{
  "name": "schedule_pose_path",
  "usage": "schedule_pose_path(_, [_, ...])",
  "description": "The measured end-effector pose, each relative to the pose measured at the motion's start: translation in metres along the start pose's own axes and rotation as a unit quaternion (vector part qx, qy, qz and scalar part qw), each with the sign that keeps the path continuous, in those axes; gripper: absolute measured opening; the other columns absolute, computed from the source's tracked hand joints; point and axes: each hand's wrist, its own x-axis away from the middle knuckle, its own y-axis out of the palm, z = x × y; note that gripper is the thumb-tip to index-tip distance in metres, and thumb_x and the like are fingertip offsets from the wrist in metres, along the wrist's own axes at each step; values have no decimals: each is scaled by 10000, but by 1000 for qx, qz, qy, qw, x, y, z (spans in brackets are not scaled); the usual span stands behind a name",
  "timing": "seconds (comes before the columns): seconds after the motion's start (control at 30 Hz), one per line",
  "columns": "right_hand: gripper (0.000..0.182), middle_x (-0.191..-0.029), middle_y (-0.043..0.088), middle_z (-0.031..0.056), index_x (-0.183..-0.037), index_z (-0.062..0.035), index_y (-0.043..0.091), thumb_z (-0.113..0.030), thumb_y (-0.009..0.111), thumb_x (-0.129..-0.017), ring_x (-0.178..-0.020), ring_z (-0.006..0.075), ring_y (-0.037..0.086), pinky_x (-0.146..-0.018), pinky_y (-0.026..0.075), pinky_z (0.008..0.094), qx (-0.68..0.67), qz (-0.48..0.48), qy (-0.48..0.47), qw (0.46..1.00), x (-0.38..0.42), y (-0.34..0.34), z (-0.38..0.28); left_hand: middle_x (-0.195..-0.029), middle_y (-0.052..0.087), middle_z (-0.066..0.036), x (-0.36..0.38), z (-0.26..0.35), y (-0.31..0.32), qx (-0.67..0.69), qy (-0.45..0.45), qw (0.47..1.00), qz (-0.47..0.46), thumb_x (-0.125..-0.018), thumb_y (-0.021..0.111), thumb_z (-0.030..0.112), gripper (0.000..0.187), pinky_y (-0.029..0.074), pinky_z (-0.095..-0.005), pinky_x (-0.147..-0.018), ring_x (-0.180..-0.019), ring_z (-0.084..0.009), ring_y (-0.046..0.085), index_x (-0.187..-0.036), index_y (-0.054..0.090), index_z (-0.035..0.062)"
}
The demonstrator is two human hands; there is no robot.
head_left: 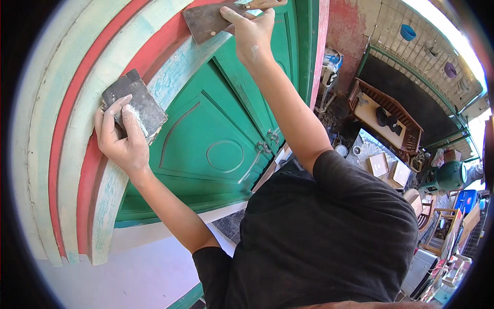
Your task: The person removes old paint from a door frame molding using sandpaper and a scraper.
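My left hand point(121, 136) is closed around a dark, flat rectangular plate point(146, 105) with whitish paste along its edge and on my fingers. It is held close in front of the curved, banded moulding point(77, 139), painted pale green and red. Up at the top, my right hand point(254, 38) grips a wide-bladed putty knife point(203, 21) with a wooden handle. Its blade lies at the red band of the arch; whether it touches cannot be made out. White smears mark my right wrist.
Below the arch is a green panelled door point(206, 139) with metal handles point(265, 147). To the right stand a wooden bench point(406, 121), a table with cardboard boxes point(378, 164), a green drum-shaped object point(447, 176) and a blue case point(465, 200). A blue pot point(407, 32) hangs on the wall.
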Motion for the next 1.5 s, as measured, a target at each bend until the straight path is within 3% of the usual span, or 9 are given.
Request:
schedule_pose_path(0.17, [673, -1085, 631, 246, -1307, 3, 250, 71, 737, -848, -913, 271, 695, -720, 599, 390, -5, 72, 20, 997, -12, -4, 6, -982, 617, -100, 1, 0, -1, -6, -5, 1000, -6, -942, 596, -33, 199, 529, -354, -792, -889, -223, 633, -1060, 756, -25])
schedule_pose_path(0.23, [677, -1104, 625, 257, -1304, 13, 247, 75, 739, -843, -920, 276, 697, -722, 599, 392, -8, -28, 45, 999, -1, 1, 5, -985, 617, -101, 0, 0, 0, -8, -4, 1000, -9, -942, 597, -32, 199, 529, -353, -796, -890, -223, 634, -1063, 755, -26])
schedule_pose_path(0.4, [631, -1068, 613, 221, -1271, 22, 264, 77, 722, -840, -903, 276, 696, -725, 622, 399, -8, 65, 31, 997, 2, 7, 2, -986, 619, -97, 1, 0, 0, -3, -16, 1000, -8, -939, 597, -35, 200, 530, -354, -798, -900, -227, 645, -1059, 756, -24])
schedule_pose_path(0.73, [398, -1055, 579, 160, -1099, 4, 408, 21, 715, -846, -899, 221, 676, -777, 678, 442, -39, 101, -1, 994, 30, 31, 1, -982, 616, -98, 1, 1, 2, -21, -23, 999, -9, -932, 601, -45, 204, 531, -358, -789, -900, -230, 640, -1055, 760, -18])
schedule_pose_path(0.97, [306, -1135, 550, 147, -1219, -23, 524, -28, 649, -939, -952, 206, 664, -771, 676, 397, 8, 40, 2, 999, 54, 48, 9, -981, 614, -98, 0, 4, 3, -20, -15, 1000, -3, -931, 605, -35, 189, 530, -359, -786, -903, -235, 643, -1044, 756, -19])
schedule_pose_path(1.03, [259, -1095, 582, 112, -1222, -27, 603, -41, 630, -965, -921, 182, 657, -778, 679, 386, 65, 34, -34, 997, 56, 51, 13, -982, 614, -99, 0, 4, 3, -23, -15, 1000, -3, -931, 605, -34, 187, 531, -359, -788, -906, -236, 644, -1042, 755, -19])
schedule_pose_path(1.1, [136, -881, 597, 45, -1065, -9, 652, -31, 646, -930, -787, 112, 567, -676, 539, 296, 17, 53, -17, 998, 59, 55, 13, -983, 614, -100, 0, 5, 3, -23, -25, 999, -4, -931, 604, -38, 186, 532, -361, -798, -915, -239, 647, -1041, 753, -20])
schedule_pose_path(1.4, [117, -836, 617, 49, -1032, 13, 662, -16, 634, -923, -760, 101, 593, -726, 568, 291, 161, 47, -142, 976, 56, 53, 9, -1036, 619, -102, 3, 3, 1, -32, -23, 999, -22, -986, 586, -20, 179, 529, -346, -861, -969, -219, 648, -1087, 729, -56])
schedule_pose_path(1.5, [104, -835, 611, 64, -1052, 29, 589, 10, 597, -949, -692, 126, 619, -589, 570, 292, 78, 29, -36, 996, 64, 54, 8, -1042, 616, -102, 5, -1, 0, -25, -21, 999, -21, -990, 585, -21, 180, 529, -344, -866, -971, -219, 649, -1092, 728, -61])
